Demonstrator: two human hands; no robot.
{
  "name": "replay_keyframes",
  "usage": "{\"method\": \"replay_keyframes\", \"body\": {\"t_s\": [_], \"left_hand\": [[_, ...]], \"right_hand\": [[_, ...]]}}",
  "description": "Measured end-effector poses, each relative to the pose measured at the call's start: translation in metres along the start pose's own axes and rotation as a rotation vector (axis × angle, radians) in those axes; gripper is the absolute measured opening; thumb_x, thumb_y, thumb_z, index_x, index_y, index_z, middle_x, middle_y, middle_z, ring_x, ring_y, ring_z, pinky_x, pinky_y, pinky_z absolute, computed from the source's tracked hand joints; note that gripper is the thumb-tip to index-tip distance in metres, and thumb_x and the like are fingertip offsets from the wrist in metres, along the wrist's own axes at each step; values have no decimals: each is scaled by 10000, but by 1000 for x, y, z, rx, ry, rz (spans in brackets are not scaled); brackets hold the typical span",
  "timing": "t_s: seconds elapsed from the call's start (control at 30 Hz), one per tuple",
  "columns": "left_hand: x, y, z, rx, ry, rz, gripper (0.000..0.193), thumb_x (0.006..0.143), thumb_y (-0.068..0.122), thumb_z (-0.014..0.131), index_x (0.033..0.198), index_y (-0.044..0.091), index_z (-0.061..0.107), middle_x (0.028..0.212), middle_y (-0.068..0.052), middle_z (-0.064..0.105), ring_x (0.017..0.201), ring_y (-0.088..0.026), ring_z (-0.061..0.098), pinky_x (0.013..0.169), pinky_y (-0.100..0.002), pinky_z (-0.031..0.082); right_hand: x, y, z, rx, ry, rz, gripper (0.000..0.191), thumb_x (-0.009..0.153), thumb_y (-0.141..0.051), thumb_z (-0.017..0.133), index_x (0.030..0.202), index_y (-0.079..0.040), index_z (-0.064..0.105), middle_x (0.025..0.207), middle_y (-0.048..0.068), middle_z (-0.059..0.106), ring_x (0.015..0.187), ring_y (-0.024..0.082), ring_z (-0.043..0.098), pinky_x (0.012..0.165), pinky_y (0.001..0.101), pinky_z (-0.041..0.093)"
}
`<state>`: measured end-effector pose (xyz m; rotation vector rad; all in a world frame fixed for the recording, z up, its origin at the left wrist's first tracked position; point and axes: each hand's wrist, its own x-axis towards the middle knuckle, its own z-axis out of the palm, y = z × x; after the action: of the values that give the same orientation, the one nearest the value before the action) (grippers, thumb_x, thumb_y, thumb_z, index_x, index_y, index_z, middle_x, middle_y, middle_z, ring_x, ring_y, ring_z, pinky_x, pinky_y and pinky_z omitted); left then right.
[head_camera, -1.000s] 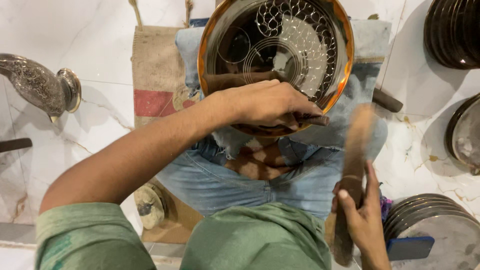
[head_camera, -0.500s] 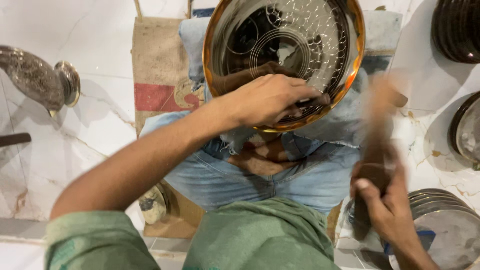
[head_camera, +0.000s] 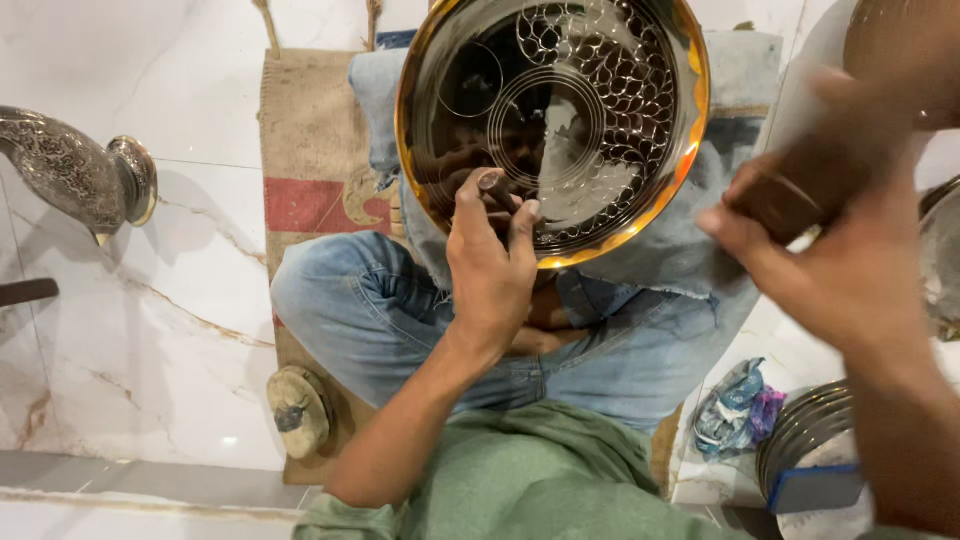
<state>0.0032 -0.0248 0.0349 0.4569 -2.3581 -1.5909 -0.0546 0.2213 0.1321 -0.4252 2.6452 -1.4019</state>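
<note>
One engraved plate (head_camera: 590, 110), one punch (head_camera: 497, 187) in left hand (head_camera: 490, 270), one mallet (head_camera: 800, 180) in right hand (head_camera: 850, 270)

The right hand (head_camera: 850, 270) has swung its wooden mallet (head_camera: 800, 185) up from lap level, blurred beside the engraved plate (head_camera: 600, 110).

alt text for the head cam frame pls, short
Left hand holds a short dark metal punch against a round engraved brass plate resting on the seated person's denim-clad lap. Blurred right hand grips a brown wooden mallet raised beside it.
</note>
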Motion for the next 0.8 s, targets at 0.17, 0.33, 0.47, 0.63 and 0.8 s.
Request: {"method": "replay_keyframes", "body": {"t_s": [0.17, 0.33, 0.47, 0.63, 0.8], "left_hand": [[-5, -5, 8, -50, 63, 22, 395, 1020, 32, 696, 1335, 2, 459, 962, -103, 664, 846, -183, 743, 742, -314, 590], [-4, -2, 8, -81, 33, -38, 286, 1021, 26, 699, 1241, -1, 519, 951, -97, 669, 837, -177, 745, 738, -309, 598], [5, 2, 4, -19, -20, 44, 357, 976, 6, 710, 1296, -9, 553, 1016, -118, 684, 857, -205, 717, 758, -313, 592], [23, 6, -9, 39, -243, 225, 374, 971, -4, 729, 1319, 30, 595, 1029, -157, 670, 902, -305, 710, 780, -371, 561], [52, -2, -9, -81, -584, 315, 462, 887, -23, 623, 1344, 38, 587, 1078, -178, 646, 967, -351, 724, 821, -416, 584]], "right_hand": [[61, -65, -5, -386, -55, -231, 589, 987, -230, 833, 1364, -21, 431, 1044, 144, 660, 903, 254, 695, 797, 352, 571], [104, -101, 2, -1137, -491, -371, 657, 871, -366, 772, 1474, -316, 516, 902, 56, 673, 711, 293, 709, 548, 413, 546], [90, -83, -9, -1272, -556, -389, 876, 841, -204, 728, 1647, -390, 440, 893, 21, 654, 655, 241, 704, 530, 381, 547], [76, -61, -14, -933, -388, -278, 780, 785, -179, 784, 1522, -257, 540, 935, 104, 700, 754, 301, 724, 631, 415, 569], [36, -25, -15, -600, -169, -117, 729, 817, -136, 795, 1479, -122, 492, 1034, 190, 668, 882, 362, 704, 743, 441, 570]]}}
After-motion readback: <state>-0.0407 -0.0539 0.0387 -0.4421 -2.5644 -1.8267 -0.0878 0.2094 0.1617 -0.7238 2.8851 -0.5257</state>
